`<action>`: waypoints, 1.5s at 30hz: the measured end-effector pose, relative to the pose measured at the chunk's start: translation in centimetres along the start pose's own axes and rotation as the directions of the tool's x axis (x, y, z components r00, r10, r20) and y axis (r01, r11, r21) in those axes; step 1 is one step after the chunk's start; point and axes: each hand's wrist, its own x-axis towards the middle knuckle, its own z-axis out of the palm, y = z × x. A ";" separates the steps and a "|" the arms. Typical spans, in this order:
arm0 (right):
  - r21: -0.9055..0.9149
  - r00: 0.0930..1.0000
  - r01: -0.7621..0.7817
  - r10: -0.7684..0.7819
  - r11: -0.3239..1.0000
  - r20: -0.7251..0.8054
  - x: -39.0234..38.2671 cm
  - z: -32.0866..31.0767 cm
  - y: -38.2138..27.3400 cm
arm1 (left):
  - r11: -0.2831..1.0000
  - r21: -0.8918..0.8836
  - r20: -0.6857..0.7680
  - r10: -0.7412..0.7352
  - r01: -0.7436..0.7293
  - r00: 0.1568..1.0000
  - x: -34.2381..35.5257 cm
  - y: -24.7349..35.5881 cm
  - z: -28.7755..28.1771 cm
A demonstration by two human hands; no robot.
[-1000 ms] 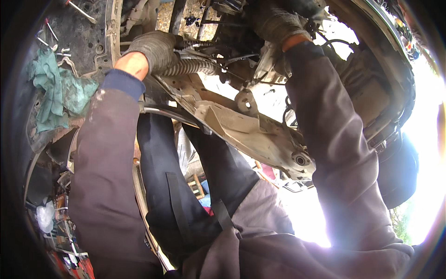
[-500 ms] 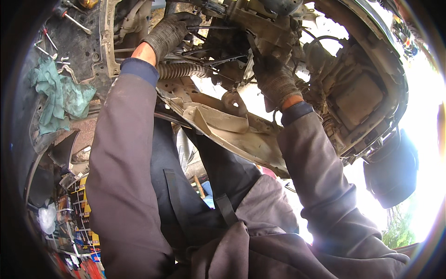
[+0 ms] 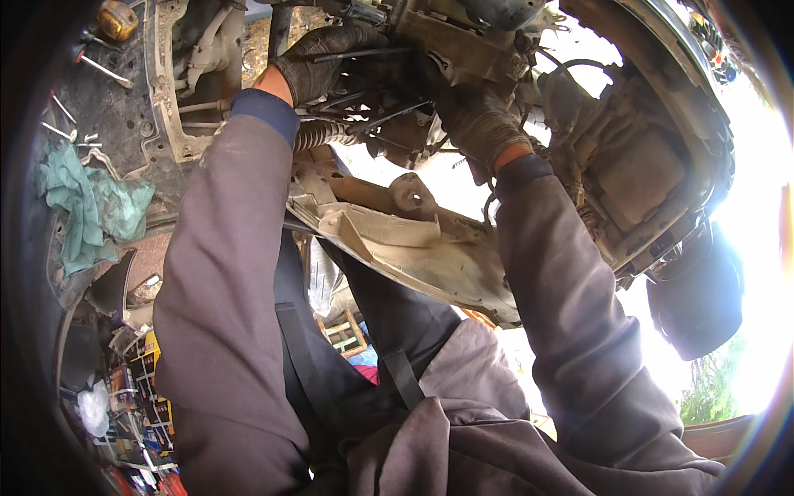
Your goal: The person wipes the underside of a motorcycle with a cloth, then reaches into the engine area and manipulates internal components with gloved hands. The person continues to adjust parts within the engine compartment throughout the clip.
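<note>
Both my hands wear dark, dirty work gloves and reach into a vehicle's engine bay. My left hand (image 3: 327, 62) is beside a thin dark rod (image 3: 364, 54), which crosses in front of part of the glove. Its fingers point right and their tips fade into shadow. My right hand (image 3: 478, 122) is against the underside of a dusty metal housing (image 3: 471, 58), its fingers lost in the dark. Between the hands run dark hoses or cables (image 3: 393, 113) and a ribbed hose (image 3: 322, 134). I cannot make out whether either hand grips anything.
A dusty bracket with a round hole (image 3: 411, 194) belongs to the curved front beam (image 3: 413, 260) below my hands. Screwdrivers (image 3: 103, 70) and a green rag (image 3: 78, 194) lie on the left panel. Packaged goods (image 3: 149, 388) are at lower left. A dark rounded part (image 3: 693, 298) hangs right.
My left hand has moved right, deeper past the rod. The right hand has shifted slightly left, and the dark strip above it no longer shows. The whole view has tilted a little.
</note>
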 end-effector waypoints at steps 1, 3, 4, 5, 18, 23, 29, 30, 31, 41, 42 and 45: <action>0.019 1.000 -0.004 0.004 1.000 0.019 0.2 0.0 0.2 | 1.000 0.012 0.007 -0.001 0.001 1.000 0.3 0.0 -0.1; 0.018 0.996 -0.037 0.035 0.999 0.081 0.5 0.2 0.4 | 0.999 0.038 0.016 -0.001 0.001 1.000 0.6 -0.2 -0.1; -0.007 0.999 -0.003 0.003 1.000 0.054 0.6 0.4 0.4 | 0.999 0.055 0.020 -0.001 0.000 1.000 0.7 -0.3 0.0; -0.035 0.999 0.031 -0.030 0.999 0.025 0.8 0.6 0.3 | 0.997 0.071 0.025 -0.001 0.000 1.000 0.9 -0.2 0.0; -0.295 0.982 0.117 -0.065 0.948 0.179 2.9 -1.2 1.6 | 0.967 0.254 0.004 0.034 -0.034 0.999 2.3 -0.2 -0.6; -0.330 0.964 0.113 -0.024 0.937 0.263 2.3 -2.9 0.5 | 0.967 0.252 0.017 0.034 -0.037 0.999 3.0 -0.7 -0.5; -0.316 0.955 0.075 0.023 0.946 0.295 3.0 -3.1 0.3 | 0.962 0.268 0.008 0.049 -0.049 0.999 3.6 -1.5 -0.6; -0.334 0.946 0.068 0.045 0.940 0.320 3.0 -3.1 0.4 | 0.962 0.266 0.009 0.056 -0.057 0.998 3.8 -1.7 -0.5; -0.344 0.958 0.098 0.004 0.934 0.285 3.1 -3.1 0.3 | 0.963 0.264 0.011 0.061 -0.062 0.998 4.0 -1.8 -0.4; -0.408 0.907 0.291 -0.114 0.865 0.405 2.9 -5.3 -0.6 | 0.610 0.791 -0.099 0.071 0.035 0.993 0.5 -0.7 -1.8; -0.435 0.892 0.351 -0.154 0.829 0.425 2.8 -5.5 -0.6 | 0.573 0.819 -0.102 0.069 0.045 0.992 0.0 -0.7 -2.0; -0.482 0.881 0.378 -0.148 0.790 0.448 2.6 -5.9 -1.0 | 0.515 0.855 -0.107 0.064 0.059 0.992 -0.7 -0.6 -2.3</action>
